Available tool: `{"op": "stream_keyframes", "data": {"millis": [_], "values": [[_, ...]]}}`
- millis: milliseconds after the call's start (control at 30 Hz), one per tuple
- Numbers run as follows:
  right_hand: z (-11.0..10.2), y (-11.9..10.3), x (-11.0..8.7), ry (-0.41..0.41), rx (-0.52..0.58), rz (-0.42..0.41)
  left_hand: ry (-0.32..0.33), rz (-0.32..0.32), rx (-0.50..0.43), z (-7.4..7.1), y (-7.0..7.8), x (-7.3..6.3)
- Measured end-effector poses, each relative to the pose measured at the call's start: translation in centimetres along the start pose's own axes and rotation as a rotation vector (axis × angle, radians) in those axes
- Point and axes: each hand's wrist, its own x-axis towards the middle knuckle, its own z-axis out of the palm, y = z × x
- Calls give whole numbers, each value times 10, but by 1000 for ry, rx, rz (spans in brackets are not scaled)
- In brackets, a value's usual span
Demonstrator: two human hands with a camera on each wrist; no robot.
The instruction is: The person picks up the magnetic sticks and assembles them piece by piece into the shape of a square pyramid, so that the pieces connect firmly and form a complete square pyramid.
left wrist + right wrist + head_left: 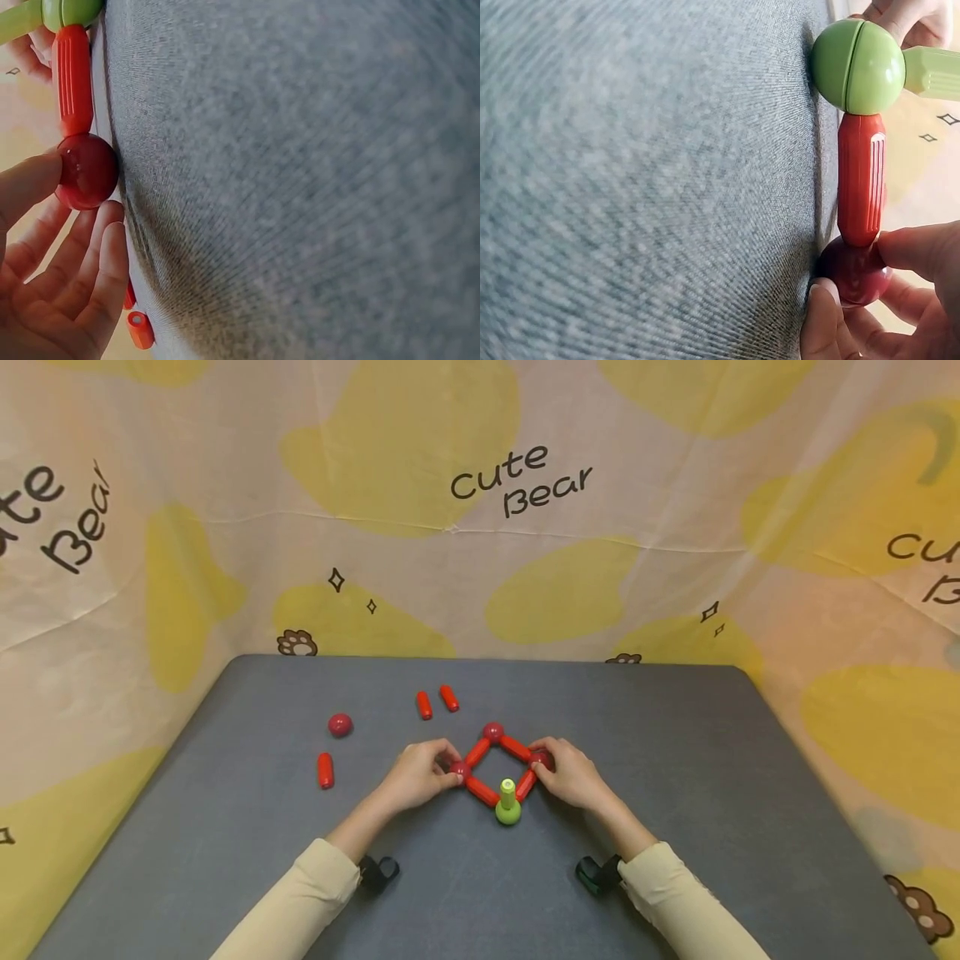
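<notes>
Four red rods joined by balls form a diamond flat on the grey table. My left hand [420,774] pinches its left red ball [88,172] between thumb and fingers. At the opposite corner, my right hand [573,778] grips the right red ball [855,279]. Another red ball [492,732] makes the far corner. The near corner is a light green ball [857,67], from which a pale green rod [507,791] stands upright. In the right wrist view, a red rod [861,180] links the green ball to the gripped one.
Two loose red rods, one being the short rod [424,705], lie beyond the diamond. To the left are a loose red ball [340,725] and another red rod [325,771]. A printed cloth [420,568] rises behind the grey table [712,735] and along its sides.
</notes>
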Motion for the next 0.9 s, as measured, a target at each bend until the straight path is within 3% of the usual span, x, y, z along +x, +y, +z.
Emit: {"op": "stream_keyframes", "data": {"millis": [333,600,900], "values": [[1,0,1,-6,0,12,20,-22,-79,-8,-4,-8],[1,0,0,-3,-5,-1,143,-33,-89,-41,-10,-26],[1,0,0,-7,-2,6,292,-120,-37,-81,-35,-52]]}}
